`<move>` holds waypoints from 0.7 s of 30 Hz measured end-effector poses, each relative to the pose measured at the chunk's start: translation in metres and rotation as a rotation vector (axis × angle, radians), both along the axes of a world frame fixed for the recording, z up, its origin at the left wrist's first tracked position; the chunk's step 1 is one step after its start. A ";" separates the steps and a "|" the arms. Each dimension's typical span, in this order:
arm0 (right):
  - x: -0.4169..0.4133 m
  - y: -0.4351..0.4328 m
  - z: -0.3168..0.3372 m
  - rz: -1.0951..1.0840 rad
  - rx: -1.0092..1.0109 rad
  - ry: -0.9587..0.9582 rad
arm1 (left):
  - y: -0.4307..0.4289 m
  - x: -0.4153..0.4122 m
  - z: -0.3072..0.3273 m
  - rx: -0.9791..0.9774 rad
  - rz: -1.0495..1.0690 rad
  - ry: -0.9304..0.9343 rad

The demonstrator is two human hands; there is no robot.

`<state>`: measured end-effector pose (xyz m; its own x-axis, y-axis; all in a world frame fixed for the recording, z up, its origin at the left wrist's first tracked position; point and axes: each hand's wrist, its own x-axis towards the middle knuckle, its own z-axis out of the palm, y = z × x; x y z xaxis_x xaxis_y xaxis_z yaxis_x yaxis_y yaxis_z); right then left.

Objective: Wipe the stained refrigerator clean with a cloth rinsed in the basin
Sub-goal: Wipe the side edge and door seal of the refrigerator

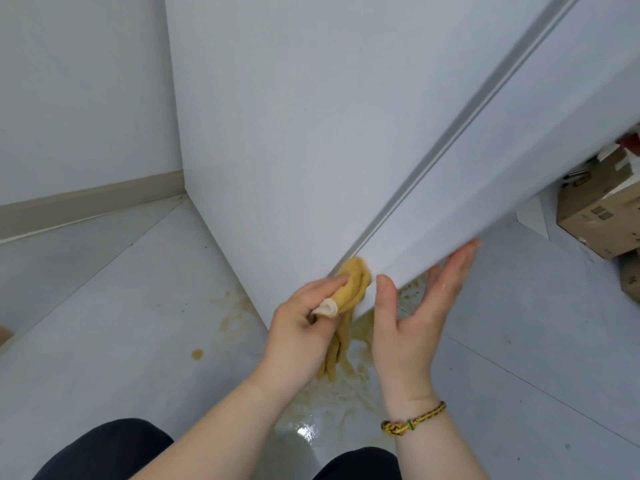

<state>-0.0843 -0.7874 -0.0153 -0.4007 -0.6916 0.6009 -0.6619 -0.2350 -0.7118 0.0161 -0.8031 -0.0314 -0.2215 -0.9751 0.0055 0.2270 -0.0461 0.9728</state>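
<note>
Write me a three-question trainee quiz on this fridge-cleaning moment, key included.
1. True or false: the left hand holds nothing.
2. Multiple choice: the right hand is A) a closed fist; B) open, at the bottom edge of the white refrigerator door; C) out of view.
3. Fill in: brownish stains lie on the grey ____ below the white refrigerator.
Key: 1 false, its grip is on the crumpled yellow cloth, pressed against the refrigerator's lower corner; 2 B; 3 floor.
</note>
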 end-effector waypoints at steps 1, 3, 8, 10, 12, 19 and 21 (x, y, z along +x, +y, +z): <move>0.000 -0.001 -0.001 -0.002 -0.013 0.009 | -0.003 0.002 0.008 -0.074 -0.018 0.026; -0.001 -0.003 0.000 -0.015 -0.015 0.015 | -0.008 0.002 0.006 -0.166 -0.055 0.011; -0.002 -0.001 -0.001 -0.014 -0.006 -0.007 | -0.005 0.001 -0.051 0.007 -0.026 -0.192; -0.004 0.000 -0.001 -0.014 0.001 -0.002 | -0.003 0.000 -0.057 0.058 -0.031 -0.230; -0.004 0.002 0.001 -0.011 0.005 0.007 | -0.003 -0.002 -0.043 0.006 -0.025 -0.209; -0.004 -0.003 0.002 -0.023 -0.018 0.005 | -0.011 -0.004 -0.038 -0.066 -0.033 -0.078; -0.002 -0.004 0.002 -0.022 -0.011 0.011 | -0.010 0.000 -0.061 0.136 -0.067 -0.120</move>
<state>-0.0865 -0.7910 -0.0136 -0.4091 -0.6758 0.6131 -0.6748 -0.2282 -0.7018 0.0165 -0.8128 -0.0925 -0.2767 -0.9482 -0.1558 0.1022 -0.1903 0.9764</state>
